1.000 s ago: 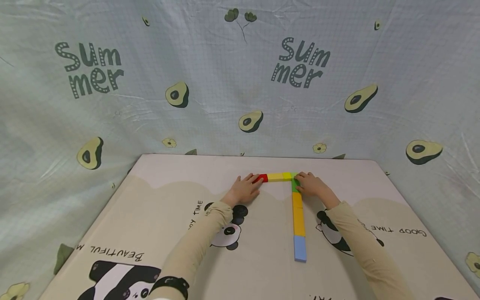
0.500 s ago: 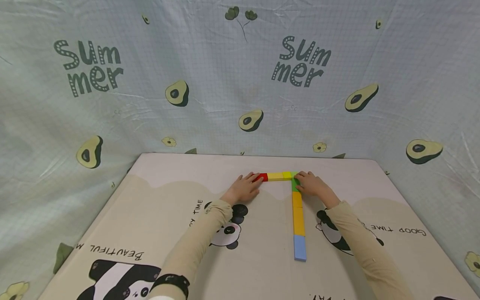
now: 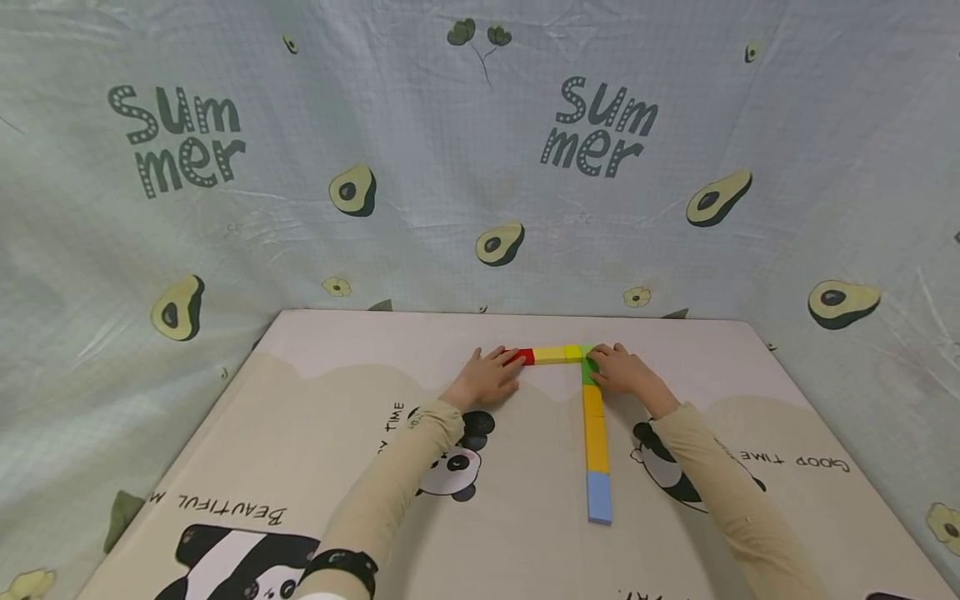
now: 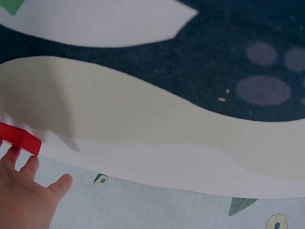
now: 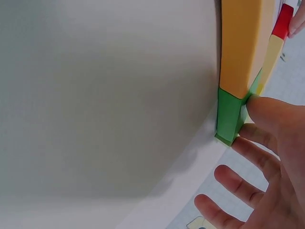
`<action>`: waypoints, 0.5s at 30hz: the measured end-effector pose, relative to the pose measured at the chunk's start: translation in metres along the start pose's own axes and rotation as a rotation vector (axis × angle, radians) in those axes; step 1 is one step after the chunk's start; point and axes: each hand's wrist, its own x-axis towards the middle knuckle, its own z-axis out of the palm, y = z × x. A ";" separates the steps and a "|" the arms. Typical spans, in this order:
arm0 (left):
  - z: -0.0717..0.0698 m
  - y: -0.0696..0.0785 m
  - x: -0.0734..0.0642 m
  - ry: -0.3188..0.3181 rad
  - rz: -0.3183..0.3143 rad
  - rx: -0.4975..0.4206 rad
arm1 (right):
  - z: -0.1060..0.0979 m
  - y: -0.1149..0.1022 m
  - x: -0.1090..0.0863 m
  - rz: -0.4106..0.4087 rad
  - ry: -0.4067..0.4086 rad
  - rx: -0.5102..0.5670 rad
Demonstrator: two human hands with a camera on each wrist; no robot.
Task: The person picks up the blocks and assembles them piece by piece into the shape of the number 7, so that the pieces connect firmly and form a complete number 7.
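Observation:
Several coloured building blocks form a corner on the table. A red block [image 3: 527,357] ends the short row, followed by a pale yellow block [image 3: 549,356] and a bright yellow one [image 3: 573,354]. At the corner lies a green block [image 3: 589,373]; orange blocks [image 3: 596,437] and a blue block [image 3: 599,498] run toward me from it. My left hand [image 3: 489,379] touches the red block with spread fingertips, also seen beside the red block [image 4: 21,138] in the left wrist view. My right hand [image 5: 276,157] holds the green block [image 5: 230,114] between thumb and fingertips.
The table [image 3: 510,550] wears a cover printed with pandas and lettering. Behind it hangs a pale cloth [image 3: 420,133] with avocado prints, close to the table's far edge. A dark band [image 3: 341,568] circles the left sleeve.
Both hands stay at their blocks and the blocks keep their places. Only the head view shifts very slightly.

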 end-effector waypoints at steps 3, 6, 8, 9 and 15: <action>0.000 0.000 0.001 0.008 0.002 0.006 | 0.000 0.000 0.000 0.001 0.009 -0.007; -0.001 0.001 0.001 0.008 0.004 0.019 | 0.000 0.000 0.001 0.000 0.017 -0.004; -0.002 0.001 0.000 0.013 0.007 0.025 | 0.001 0.000 0.001 -0.001 0.020 0.007; -0.002 0.001 -0.001 0.013 0.010 0.031 | 0.002 0.000 0.001 -0.001 0.021 0.017; -0.007 0.002 -0.008 0.073 0.066 0.019 | 0.005 0.001 -0.001 -0.007 0.037 0.063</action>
